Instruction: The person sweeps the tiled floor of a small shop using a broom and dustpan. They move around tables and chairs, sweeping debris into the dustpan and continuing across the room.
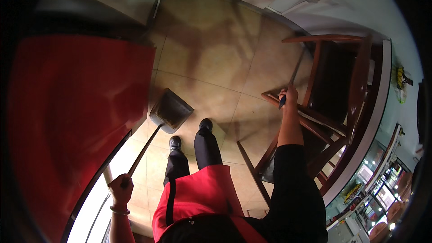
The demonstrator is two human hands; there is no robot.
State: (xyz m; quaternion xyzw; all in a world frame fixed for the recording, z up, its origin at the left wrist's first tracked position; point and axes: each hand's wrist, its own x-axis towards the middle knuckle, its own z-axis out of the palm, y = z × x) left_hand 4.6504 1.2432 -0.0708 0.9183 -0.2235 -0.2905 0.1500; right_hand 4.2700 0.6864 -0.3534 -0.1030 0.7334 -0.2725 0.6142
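My left hand (121, 189), with a bangle at the wrist, grips the upper end of a long-handled dustpan (172, 110). The pan rests on the tiled floor in front of my shoes, with some debris inside it. On the right, my right hand (289, 97) is closed around a long thin handle (297, 67) that slants away toward the wall; its far end is hidden beside the chair. That hand is over the arm of a wooden chair (357, 87) with a dark seat.
A red-topped table (84, 84) fills the left side. A second wooden chair (248, 162) stands near my right arm. White walls (351, 3) bound the far side, with a socket and plugged cable. Beige floor tiles (202, 57) lie between table and chairs.
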